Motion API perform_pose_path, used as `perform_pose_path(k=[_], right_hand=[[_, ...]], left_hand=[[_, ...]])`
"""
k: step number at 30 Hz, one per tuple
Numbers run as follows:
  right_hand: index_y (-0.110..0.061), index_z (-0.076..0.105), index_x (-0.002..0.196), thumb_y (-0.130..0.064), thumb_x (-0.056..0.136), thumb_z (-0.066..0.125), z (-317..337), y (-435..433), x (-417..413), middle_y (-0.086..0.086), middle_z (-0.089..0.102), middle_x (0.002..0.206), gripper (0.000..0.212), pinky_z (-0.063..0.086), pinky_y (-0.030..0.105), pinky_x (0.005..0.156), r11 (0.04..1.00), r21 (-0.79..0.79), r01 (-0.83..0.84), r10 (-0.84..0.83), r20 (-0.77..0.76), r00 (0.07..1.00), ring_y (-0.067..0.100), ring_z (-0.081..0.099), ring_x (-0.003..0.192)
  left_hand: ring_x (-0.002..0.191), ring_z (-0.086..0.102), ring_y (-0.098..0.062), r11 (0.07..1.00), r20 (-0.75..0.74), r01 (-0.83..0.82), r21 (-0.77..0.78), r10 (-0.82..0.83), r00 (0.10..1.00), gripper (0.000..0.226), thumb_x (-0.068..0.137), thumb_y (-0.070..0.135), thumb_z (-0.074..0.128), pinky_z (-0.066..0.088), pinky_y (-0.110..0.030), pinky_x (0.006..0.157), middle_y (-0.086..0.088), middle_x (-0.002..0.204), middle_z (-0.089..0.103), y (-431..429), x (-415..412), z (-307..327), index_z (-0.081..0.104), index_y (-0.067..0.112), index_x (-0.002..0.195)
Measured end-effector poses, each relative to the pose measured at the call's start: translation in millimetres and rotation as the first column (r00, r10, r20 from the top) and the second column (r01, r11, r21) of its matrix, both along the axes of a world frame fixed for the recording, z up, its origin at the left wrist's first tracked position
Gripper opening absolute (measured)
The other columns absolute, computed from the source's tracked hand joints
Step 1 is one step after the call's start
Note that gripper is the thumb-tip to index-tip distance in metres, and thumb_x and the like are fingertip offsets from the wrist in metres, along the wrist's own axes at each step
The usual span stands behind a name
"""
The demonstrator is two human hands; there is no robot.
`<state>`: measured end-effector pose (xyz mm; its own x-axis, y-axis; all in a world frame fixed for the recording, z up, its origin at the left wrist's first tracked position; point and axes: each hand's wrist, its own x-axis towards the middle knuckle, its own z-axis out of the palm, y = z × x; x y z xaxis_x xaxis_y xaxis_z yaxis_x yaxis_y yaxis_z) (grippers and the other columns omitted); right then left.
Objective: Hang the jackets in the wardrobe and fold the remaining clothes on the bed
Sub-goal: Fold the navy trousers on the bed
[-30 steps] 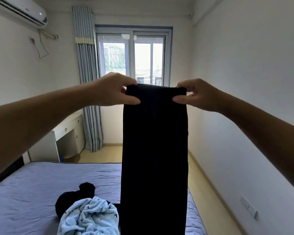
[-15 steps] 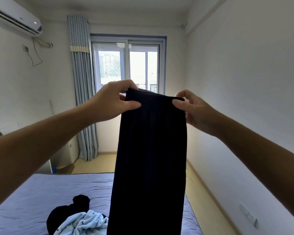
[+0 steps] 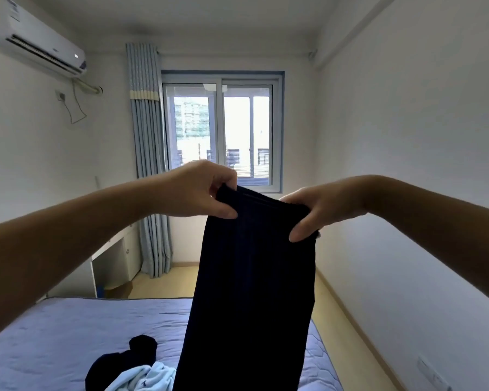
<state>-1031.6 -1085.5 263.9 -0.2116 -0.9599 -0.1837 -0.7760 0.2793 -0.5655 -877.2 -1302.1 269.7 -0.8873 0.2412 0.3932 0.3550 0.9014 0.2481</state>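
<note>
1. Your left hand [image 3: 198,190]: raised in front of you, arm stretched out. It pinches the upper left corner of the dark garment [image 3: 251,292], thumb across the front and fingers curled over the top edge.

2. Your right hand [image 3: 319,210]: raised alongside, a little lower. It grips the upper right corner of the same garment, thumb pressed on the front and fingers behind the cloth.

3. Dark garment: navy or black, long and narrow, with faint vertical ribs or pleats. It is held up in the air between your two hands with the top edge pulled taut and sloping down towards the right. It hangs straight down in front of the bed [image 3: 68,334], and its lower end runs out of the bottom of the view, so you cannot tell whether it touches the bedding.

4. Bed: lilac quilted cover, below and to the left of the hanging cloth.

5. Dark bundle [image 3: 136,354]: crumpled on the bed, just left of the hanging garment.

6. Pale blue garment [image 3: 144,376]: crumpled with small dark marks, lying against the dark bundle at the bottom edge.

7. White counter [image 3: 116,258]: with drawers, against the left wall beyond the bed.

8. Curtain [image 3: 150,165]: blue-grey, drawn to the left of the window [image 3: 223,136] in the far wall.

9. Air conditioner [image 3: 37,43]: white, high on the left wall.

10. Wall socket [image 3: 432,371]: low on the right wall, above the pale floor [image 3: 350,348].
</note>
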Motion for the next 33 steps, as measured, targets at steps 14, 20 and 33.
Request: perform_pose_path(k=[14, 20, 33], right_hand=[[-0.023, 0.060, 0.088, -0.006, 0.091, 0.059, -7.9, 11.6, 0.8, -0.012, 0.060, 0.067, 0.017, 0.047, 0.015, 0.059, 0.807, -0.590, -0.015, -0.224, -0.330, 0.917, 0.001, 0.059, 0.061], [-0.013, 0.067, 0.092, -0.010, 0.091, 0.061, -20.9, 18.0, -2.8, -0.006, 0.069, 0.074, 0.007, 0.050, 0.015, 0.063, 0.641, -0.739, 0.209, -0.232, 0.073, 0.970, 0.004, 0.065, 0.071], [-0.006, 0.060, 0.106, -0.017, 0.085, 0.070, -39.3, -59.9, -159.0, 0.012, 0.064, 0.101, 0.025, 0.049, 0.031, 0.076, 0.738, -0.494, 0.460, -0.630, -0.259, 0.732, 0.025, 0.060, 0.089]], left_hand=[[0.073, 0.056, -0.025, 0.990, -0.020, -0.133, 0.057, 0.134, 0.991, 0.016, 0.096, 0.019, 0.054, 0.052, -0.045, 0.071, -0.014, 0.085, 0.060, -9.2, -10.3, -9.0, 0.040, 0.025, 0.099], [0.084, 0.059, -0.017, 0.973, 0.040, -0.109, 0.202, 0.103, 0.994, 0.009, 0.097, 0.013, 0.051, 0.052, -0.031, 0.076, -0.003, 0.090, 0.061, -6.6, -26.5, -15.7, 0.055, 0.018, 0.104], [0.083, 0.057, -0.021, 0.928, 0.095, -0.346, -0.141, 0.360, 0.928, 0.014, 0.092, 0.018, 0.061, 0.045, -0.030, 0.073, -0.005, 0.088, 0.062, -45.4, -206.1, -27.0, 0.064, 0.007, 0.099]])
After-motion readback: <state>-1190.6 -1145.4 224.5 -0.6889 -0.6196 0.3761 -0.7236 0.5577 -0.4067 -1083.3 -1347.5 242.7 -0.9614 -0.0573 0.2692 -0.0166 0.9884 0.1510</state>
